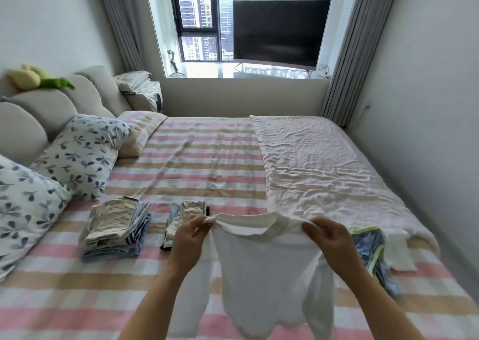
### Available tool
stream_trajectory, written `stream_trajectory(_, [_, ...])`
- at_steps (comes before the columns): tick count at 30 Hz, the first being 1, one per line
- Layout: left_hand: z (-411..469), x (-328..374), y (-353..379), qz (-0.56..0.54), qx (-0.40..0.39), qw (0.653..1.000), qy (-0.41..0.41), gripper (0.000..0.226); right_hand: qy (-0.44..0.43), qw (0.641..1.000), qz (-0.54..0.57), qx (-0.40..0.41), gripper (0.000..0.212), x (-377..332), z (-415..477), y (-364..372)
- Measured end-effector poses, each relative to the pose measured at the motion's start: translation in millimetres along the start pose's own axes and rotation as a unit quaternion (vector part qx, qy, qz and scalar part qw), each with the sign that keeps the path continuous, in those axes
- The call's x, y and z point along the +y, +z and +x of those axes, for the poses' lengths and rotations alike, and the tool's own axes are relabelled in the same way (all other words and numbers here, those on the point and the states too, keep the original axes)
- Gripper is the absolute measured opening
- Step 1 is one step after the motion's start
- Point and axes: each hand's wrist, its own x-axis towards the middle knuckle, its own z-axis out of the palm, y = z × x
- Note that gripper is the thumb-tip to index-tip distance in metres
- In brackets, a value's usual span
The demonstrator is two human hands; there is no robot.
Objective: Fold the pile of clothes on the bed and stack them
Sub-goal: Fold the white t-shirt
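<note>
The white long-sleeved top (272,264) hangs above the striped bed (77,300), each shoulder pinched in the grip of the left hand (188,238) and right hand (330,238). Best lay it flat, sleeves inward, before adding it to the folded stack (116,228).

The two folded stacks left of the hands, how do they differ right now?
The left stack is in full view and stands apart from the hands; the smaller stack is partly hidden behind the left hand and the white top. The left stack looks wider, with blue and striped layers showing at its edges; the smaller stack shows a dark layer at its edge. Both rest on the striped sheet with a beige patterned piece on top.
</note>
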Motion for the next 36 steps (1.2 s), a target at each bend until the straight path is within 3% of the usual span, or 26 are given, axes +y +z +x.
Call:
stream_trajectory(4, [-6.1, 4.5, -11.4, 0.021, 0.011, 1.0, 0.004, 0.017, -0.001, 0.999, 0.028, 0.023, 0.021, -10.9, -1.5, 7.8])
stream_trajectory(8, [-4.4, 4.0, -19.7, 0.062, -0.015, 0.997, 0.03, 0.027, -0.004, 0.998, 0.038, 0.055, 0.026, -12.4, 0.3, 7.3])
stream_trajectory(13, [5.3, -2.9, -34.4, 0.104, -0.086, 0.99, 0.032, 0.042, -0.016, 0.997, -0.009, 0.075, 0.031, -3.5, 0.8, -6.4])
stream_trajectory(17, [12.2, -17.6, -37.6, 0.192, -0.166, 0.967, -0.003, 0.031, -0.016, 0.996, -0.057, 0.069, 0.023, 6.0, 1.9, -12.7])
stream_trajectory(19, [12.6, -22.6, -35.7, 0.189, -0.147, 0.971, 0.005, 0.032, -0.006, 0.996, -0.05, 0.08, 0.023, 10.4, 3.8, -14.9])
stream_trajectory(24, [9.3, -21.1, -21.5, 0.047, -0.073, 0.996, -0.035, 0.032, 0.028, 0.996, -0.021, 0.084, 0.02, 16.0, 4.8, -22.0])
stream_trajectory(28, [7.6, -14.5, -14.7, 0.023, -0.038, 0.999, -0.026, 0.03, 0.043, 0.997, -0.036, 0.056, 0.021, 19.8, -4.2, -26.3])
stream_trajectory(36, [3.5, -5.4, -37.0, 0.043, -0.081, 0.996, -0.013, 0.024, 0.07, 0.996, -0.052, 0.016, 0.027, 13.2, -25.4, -26.0])
